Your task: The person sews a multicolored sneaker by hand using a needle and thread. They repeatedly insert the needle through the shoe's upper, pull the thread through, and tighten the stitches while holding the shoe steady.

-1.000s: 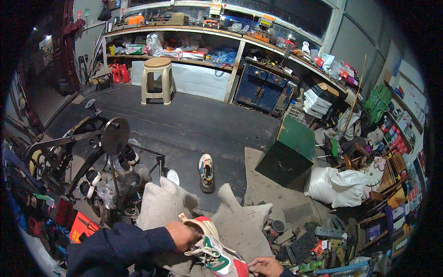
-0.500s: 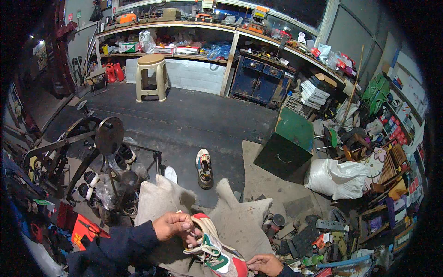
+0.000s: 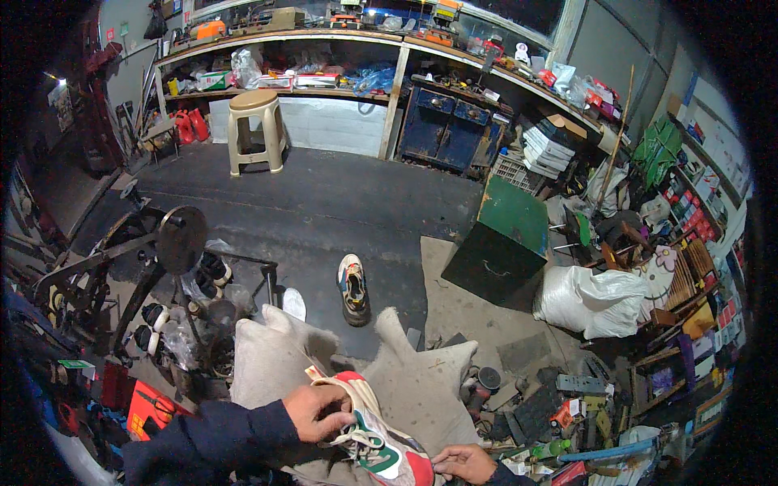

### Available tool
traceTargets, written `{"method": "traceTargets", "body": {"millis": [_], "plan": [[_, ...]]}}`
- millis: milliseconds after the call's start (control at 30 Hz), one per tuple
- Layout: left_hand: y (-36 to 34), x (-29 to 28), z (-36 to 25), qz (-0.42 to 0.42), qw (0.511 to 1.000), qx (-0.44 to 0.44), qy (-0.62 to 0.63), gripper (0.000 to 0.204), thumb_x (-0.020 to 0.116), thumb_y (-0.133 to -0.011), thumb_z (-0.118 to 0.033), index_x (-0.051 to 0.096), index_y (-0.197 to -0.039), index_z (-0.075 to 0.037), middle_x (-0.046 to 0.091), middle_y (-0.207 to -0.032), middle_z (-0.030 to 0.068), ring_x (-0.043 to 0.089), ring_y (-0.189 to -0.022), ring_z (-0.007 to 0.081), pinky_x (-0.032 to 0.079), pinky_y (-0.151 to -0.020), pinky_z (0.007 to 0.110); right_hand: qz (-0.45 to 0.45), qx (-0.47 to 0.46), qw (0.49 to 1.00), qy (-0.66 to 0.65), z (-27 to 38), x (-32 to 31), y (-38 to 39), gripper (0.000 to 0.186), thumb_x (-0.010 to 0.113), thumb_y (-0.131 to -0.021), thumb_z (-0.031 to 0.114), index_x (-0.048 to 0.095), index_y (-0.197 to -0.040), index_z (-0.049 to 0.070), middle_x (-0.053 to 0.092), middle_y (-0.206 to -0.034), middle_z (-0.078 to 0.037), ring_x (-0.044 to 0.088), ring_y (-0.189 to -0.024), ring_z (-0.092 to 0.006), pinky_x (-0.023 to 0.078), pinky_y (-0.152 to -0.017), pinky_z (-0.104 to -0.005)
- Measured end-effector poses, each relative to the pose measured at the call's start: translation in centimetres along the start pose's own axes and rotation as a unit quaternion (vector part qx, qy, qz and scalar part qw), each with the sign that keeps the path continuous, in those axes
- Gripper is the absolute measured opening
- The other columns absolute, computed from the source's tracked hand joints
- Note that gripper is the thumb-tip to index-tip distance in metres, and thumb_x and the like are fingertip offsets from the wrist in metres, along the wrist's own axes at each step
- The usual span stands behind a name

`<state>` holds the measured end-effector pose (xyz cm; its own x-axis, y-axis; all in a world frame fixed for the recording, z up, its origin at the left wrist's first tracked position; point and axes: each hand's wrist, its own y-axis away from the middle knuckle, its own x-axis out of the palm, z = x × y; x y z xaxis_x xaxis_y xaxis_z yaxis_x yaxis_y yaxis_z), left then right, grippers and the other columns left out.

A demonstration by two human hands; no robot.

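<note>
A sneaker (image 3: 387, 444) with cream, red and green panels and loose white laces lies over a beige padded cloth (image 3: 425, 377) at the bottom centre. My left hand (image 3: 320, 411) grips it at the collar, fingers curled into the opening and partly hidden there. My right hand (image 3: 463, 462) pinches the red toe end between thumb and finger. Just beyond the cloth, a second sneaker (image 3: 353, 292) stands on a dark mat (image 3: 340, 211), and a white sole-shaped piece (image 3: 295, 303) is at its left.
A black iron machine (image 3: 174, 243) with shoes and bags beneath fills the left. A plastic stool (image 3: 254, 121) stands by shelving (image 3: 405, 49) at the back. A green metal box (image 3: 496, 247), white sack (image 3: 590, 301) and piled tools (image 3: 539, 405) occupy the right.
My left hand lifted its thumb and fingers higher at the shoe's opening, then moved back down into it. My right hand stayed at the toe. The view has shifted slightly.
</note>
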<state>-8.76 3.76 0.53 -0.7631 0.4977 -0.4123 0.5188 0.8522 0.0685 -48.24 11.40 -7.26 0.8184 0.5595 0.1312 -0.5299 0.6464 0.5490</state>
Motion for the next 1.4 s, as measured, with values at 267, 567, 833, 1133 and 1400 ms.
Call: {"method": "traceTargets", "body": {"millis": [267, 567, 833, 1133, 1400], "plan": [[0.9, 1.6, 0.9, -0.04, 0.897, -0.044, 0.438, 0.028, 0.057, -0.102, -0.03, 0.059, -0.087, -0.005, 0.053, -0.077, -0.0022, 0.047, -0.069, 0.0083, 0.039, -0.064, 0.026, -0.013, 0.019, 0.999, 0.029, -0.2, -0.1, -0.1, 0.017, 0.069, -0.095, 0.014, 0.072, -0.108, 0.002, 0.07, -0.088, 0.0, 0.062, -0.075, -0.0056, 0.05, -0.07, -0.0219], [0.1, -0.4, 0.5, 0.199, 0.929, -0.177, 0.257, 0.046, 0.059, -0.101, -0.043, 0.065, -0.105, 0.002, 0.057, -0.088, -0.0018, 0.049, -0.085, 0.0085, 0.04, -0.077, 0.027, 0.013, -0.001, 1.0, 0.01, 0.3, 0.0, -0.5, 0.019, 0.069, -0.095, 0.014, 0.071, -0.11, 0.002, 0.071, -0.091, 0.0, 0.062, -0.076, -0.0061, 0.05, -0.069, -0.0227], [-4.1, 4.2, 3.2, 0.413, 0.801, -0.161, 0.402, 0.049, 0.066, -0.097, -0.036, 0.063, -0.128, 0.002, 0.068, -0.123, 0.0037, 0.061, -0.113, 0.0151, 0.044, -0.101, 0.029, 0.007, 0.033, 0.999, 0.035, 0.7, 0.3, -0.3, 0.022, 0.069, -0.095, 0.015, 0.07, -0.111, 0.0, 0.068, -0.087, 0.0, 0.059, -0.074, -0.0057, 0.048, -0.067, -0.0222], [-4.2, 6.4, 3.7, 0.408, 0.777, -0.207, 0.433, 0.05, 0.066, -0.097, -0.036, 0.063, -0.128, 0.002, 0.067, -0.125, 0.0052, 0.061, -0.114, 0.0164, 0.044, -0.102, 0.029, -0.039, -0.018, 0.987, 0.153, 4.6, 2.1, 1.1, 0.015, 0.069, -0.096, 0.016, 0.069, -0.105, 0.004, 0.067, -0.086, 0.0, 0.057, -0.074, -0.0067, 0.047, -0.066, -0.0243], [-3.6, 7.3, 4.2, 0.38, 0.778, -0.235, 0.442, 0.043, 0.067, -0.096, -0.036, 0.067, -0.124, -0.003, 0.069, -0.122, 0.0014, 0.061, -0.109, 0.0101, 0.046, -0.098, 0.026, -0.133, -0.084, 0.987, 0.046, 4.6, 5.3, 0.9, 0.021, 0.068, -0.097, 0.021, 0.067, -0.101, 0.0, 0.069, -0.085, -0.005, 0.064, -0.076, -0.0112, 0.052, -0.071, -0.0264]]}}
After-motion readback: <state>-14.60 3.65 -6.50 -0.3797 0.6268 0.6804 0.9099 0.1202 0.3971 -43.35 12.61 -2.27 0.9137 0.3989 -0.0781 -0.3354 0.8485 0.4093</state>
